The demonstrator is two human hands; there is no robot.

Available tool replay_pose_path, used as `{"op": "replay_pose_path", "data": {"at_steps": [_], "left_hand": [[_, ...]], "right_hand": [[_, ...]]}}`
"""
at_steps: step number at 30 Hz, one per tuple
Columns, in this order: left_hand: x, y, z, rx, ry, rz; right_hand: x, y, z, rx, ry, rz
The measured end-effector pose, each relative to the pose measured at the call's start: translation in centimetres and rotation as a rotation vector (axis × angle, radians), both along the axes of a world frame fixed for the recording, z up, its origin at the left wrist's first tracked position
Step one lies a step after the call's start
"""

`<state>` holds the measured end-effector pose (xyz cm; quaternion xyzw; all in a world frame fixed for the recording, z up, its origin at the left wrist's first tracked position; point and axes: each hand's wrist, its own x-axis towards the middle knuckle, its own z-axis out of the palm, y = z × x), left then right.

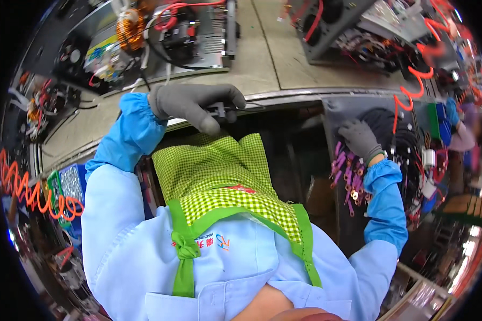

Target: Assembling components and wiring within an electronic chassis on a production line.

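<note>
My left hand [190,104], in a grey glove, is raised at the front edge of the bench. Its thumb and fingers close around a small grey clamp-like part [218,111], whose exact kind I cannot make out. A thin dark end sticks out to the right of the fingers. On the right, my gloved right hand [360,140] lies with curled fingers on a grey surface [334,109], between a coil of black cables [383,125] and a bunch of purple cables with copper lugs [351,174]. Whatever is under those fingertips is hidden.
Opened metal housings stand on the bench, one with a copper coil [130,29] at left, another housing [332,27] at right. Coiled orange hoses [412,88] hang right and left. A green-and-blue bin [438,122] and another person's blue-gloved hand [452,111] are at far right.
</note>
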<state>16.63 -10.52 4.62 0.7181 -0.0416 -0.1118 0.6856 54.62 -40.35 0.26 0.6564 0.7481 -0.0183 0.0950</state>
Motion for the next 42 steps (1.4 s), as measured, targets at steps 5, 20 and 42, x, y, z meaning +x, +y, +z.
{"op": "replay_pose_path", "data": {"at_steps": [5,20,42], "left_hand": [[-5.5,-2.8,1.1,-0.137,0.187,0.335],[-5.9,-2.8,-8.5,-1.075,-0.399,1.080],[-5.6,-4.7,-6.3,-0.529,-0.658,1.127]], "right_hand": [[0.9,3.0,0.3,-0.237,-0.113,0.256],[-16.3,15.9,2.8,0.481,0.949,-0.046],[-27.1,19.5,4.2,-0.431,1.505,-0.420]]}}
